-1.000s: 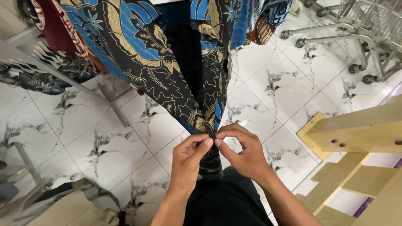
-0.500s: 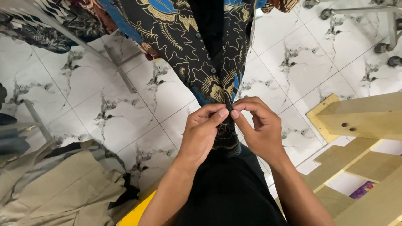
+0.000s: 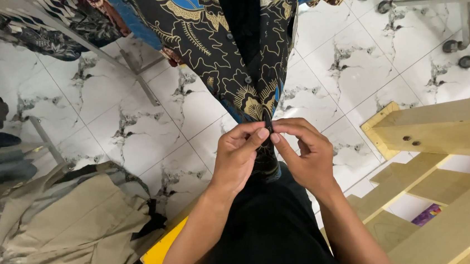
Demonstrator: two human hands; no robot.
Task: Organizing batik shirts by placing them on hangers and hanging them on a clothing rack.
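Right now your left hand (image 3: 238,154) and right hand (image 3: 304,153) meet in front of you, forearms angled inward, wrists bent, knuckles up. Each grip is pinched, thumb against forefinger, on the lower front edge of the hanging black batik shirt (image 3: 222,43) with blue and gold patterning. It hangs above the white marble-look floor tiles (image 3: 134,129), beside a wooden stand (image 3: 441,127).

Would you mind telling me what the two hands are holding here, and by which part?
Both the left hand and right hand pinch the patterned shirt at the lower end of its front opening, fingertips meeting on the two edges near the hem.
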